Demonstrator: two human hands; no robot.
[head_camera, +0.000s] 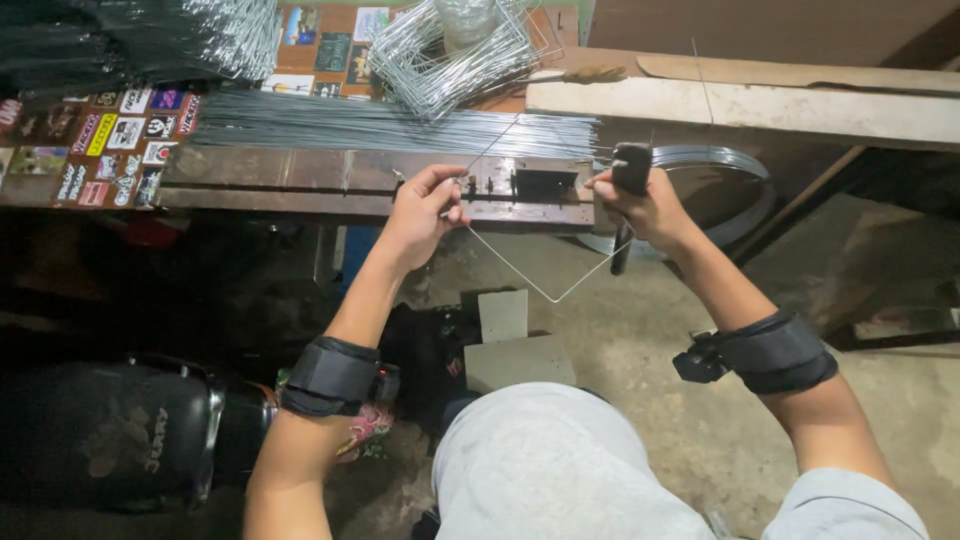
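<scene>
Wire (540, 290) bent in a V: my left hand (425, 205) pinches one end against the jig (530, 190); right hand (640, 205) fingers wrapped around the lever handle (630, 170).

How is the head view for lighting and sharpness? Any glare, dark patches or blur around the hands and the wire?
Head view: the left hand, right hand and bent wire are evenly lit and sharp; the straight wire bundle glints brightly; the lower left by the dark container falls into deep shadow; slight wide-angle bowing at the edges.
</scene>
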